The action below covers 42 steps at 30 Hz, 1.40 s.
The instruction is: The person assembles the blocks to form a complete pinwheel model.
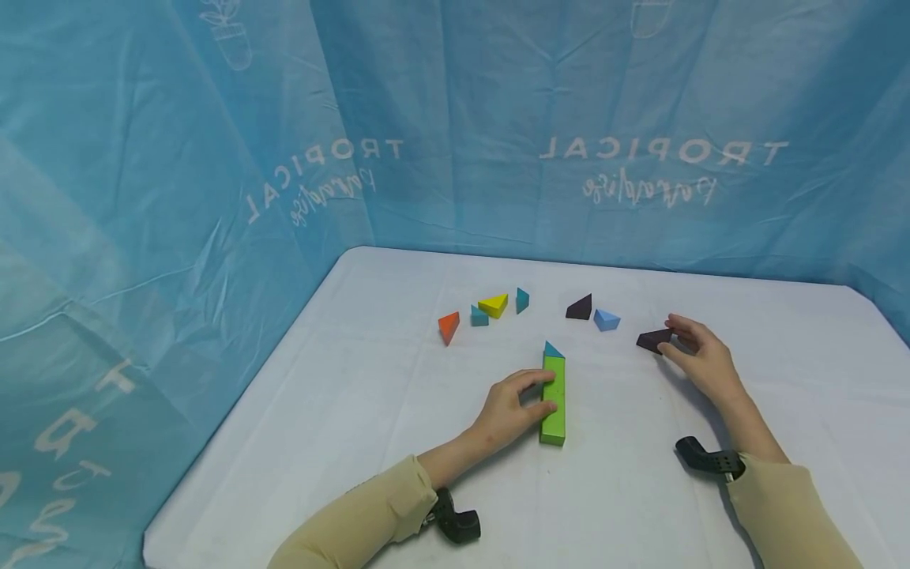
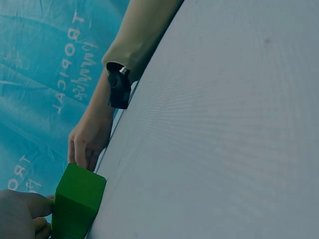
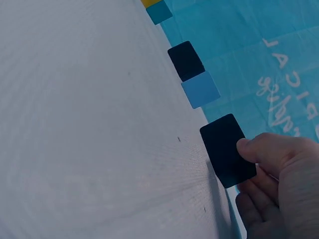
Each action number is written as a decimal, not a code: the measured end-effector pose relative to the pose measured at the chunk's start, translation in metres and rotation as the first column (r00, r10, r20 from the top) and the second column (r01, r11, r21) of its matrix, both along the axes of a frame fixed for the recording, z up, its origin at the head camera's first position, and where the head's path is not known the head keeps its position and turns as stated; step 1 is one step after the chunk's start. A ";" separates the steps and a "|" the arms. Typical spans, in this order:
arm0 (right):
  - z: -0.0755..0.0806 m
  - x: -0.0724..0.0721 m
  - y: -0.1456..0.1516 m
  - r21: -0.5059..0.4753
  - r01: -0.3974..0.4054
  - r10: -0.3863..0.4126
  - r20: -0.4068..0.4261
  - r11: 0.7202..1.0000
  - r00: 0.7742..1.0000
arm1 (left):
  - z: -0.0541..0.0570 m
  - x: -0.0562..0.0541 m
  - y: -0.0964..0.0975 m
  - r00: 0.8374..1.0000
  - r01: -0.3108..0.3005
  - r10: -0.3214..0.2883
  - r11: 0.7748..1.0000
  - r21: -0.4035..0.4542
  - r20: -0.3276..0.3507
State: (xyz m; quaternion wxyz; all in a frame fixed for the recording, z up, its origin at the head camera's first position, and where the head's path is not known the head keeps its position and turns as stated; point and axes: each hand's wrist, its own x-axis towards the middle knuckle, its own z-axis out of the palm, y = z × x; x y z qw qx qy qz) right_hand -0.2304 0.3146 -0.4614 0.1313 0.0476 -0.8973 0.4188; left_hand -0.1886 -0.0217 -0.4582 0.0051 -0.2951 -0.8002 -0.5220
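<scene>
Pinching a black wedge [image 1: 652, 340] between thumb and fingers, my right grip [image 1: 704, 362] sits over the tabletop's right half, toward the far edge. The wedge's long axis runs roughly along that far edge; its right end is hidden by my fingertips, and I cannot tell whether its underside touches the tabletop [image 1: 768, 379]. In the right wrist view its face is so dark that detail is lost.

My left grip [image 1: 510, 407] is relaxed, thumb and index finger spread along the left side of a green bar [image 1: 558, 393], touching it without wrapping round. The bar lies near the middle, long axis pointing at the far edge; whether it is one block or two end to end is hard to make out. The left wrist view cuts off its lower part. At its far end stands a teal wedge [image 1: 551, 350], peak on the left.

Beyond, nearer the far edge, are scattered an orange block [image 1: 449, 327], a small teal block [image 1: 479, 318], a yellow block [image 1: 494, 306], an upright teal piece [image 1: 522, 300], a second black wedge [image 1: 580, 307] and a light blue block [image 1: 607, 320]. The tabletop's near edge is cut off.
</scene>
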 end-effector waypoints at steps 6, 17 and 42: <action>0.000 0.002 -0.001 0.011 0.048 -0.047 -0.022 0.999 0.999 | -0.001 0.001 0.000 1.000 0.000 0.000 1.000 0.000 0.000; 0.019 -0.002 -0.013 -0.152 0.104 -0.118 -0.088 0.983 0.989 | 0.001 0.001 -0.001 1.000 -0.001 0.002 1.000 -0.022 0.010; 0.031 -0.009 -0.111 -0.172 -0.055 0.050 -0.033 0.984 0.998 | -0.002 -0.001 0.000 0.999 -0.011 0.009 0.999 -0.030 -0.041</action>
